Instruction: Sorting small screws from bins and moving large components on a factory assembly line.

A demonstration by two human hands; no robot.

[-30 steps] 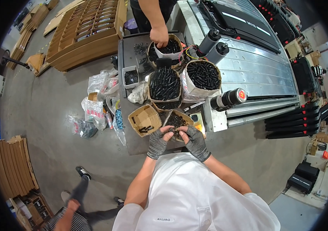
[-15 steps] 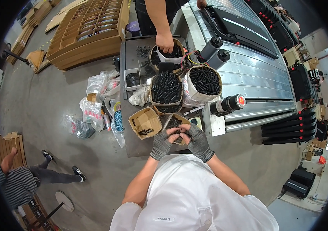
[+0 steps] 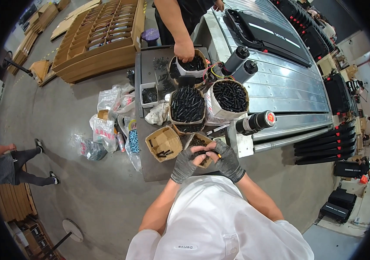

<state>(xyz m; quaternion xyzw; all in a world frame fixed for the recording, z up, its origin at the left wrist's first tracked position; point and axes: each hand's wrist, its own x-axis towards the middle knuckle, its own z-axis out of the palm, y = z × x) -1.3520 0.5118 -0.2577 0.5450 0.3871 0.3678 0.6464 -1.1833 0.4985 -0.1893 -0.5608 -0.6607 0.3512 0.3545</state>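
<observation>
My left hand (image 3: 187,164) and my right hand (image 3: 225,163), both in grey fingerless gloves, meet over a small cardboard box (image 3: 198,141) of tiny dark parts. Their fingertips are pinched close together. A small dark piece with an orange tip (image 3: 219,155) shows at the right hand's fingers; the rest is mostly hidden. What the left fingertips grip is too small to make out. Left of the hands, an open cardboard box (image 3: 163,138) holds several black bolt-like pieces (image 3: 165,154). Beyond stand a box full of black bolt-like parts (image 3: 187,104) and a fuller white-sided one (image 3: 229,96).
Across the table, a co-worker's hand (image 3: 184,51) reaches into another parts box (image 3: 193,65). A white rag (image 3: 157,113) and a white tray (image 3: 149,94) lie at the left. Black cylinders (image 3: 237,58) and a black case (image 3: 267,32) rest on the metal roller conveyor (image 3: 284,86).
The orange-tipped piece now shows at my right fingers. Both hands have shifted slightly. The co-worker's hand has moved a little, and a person at the far left has walked farther away.
</observation>
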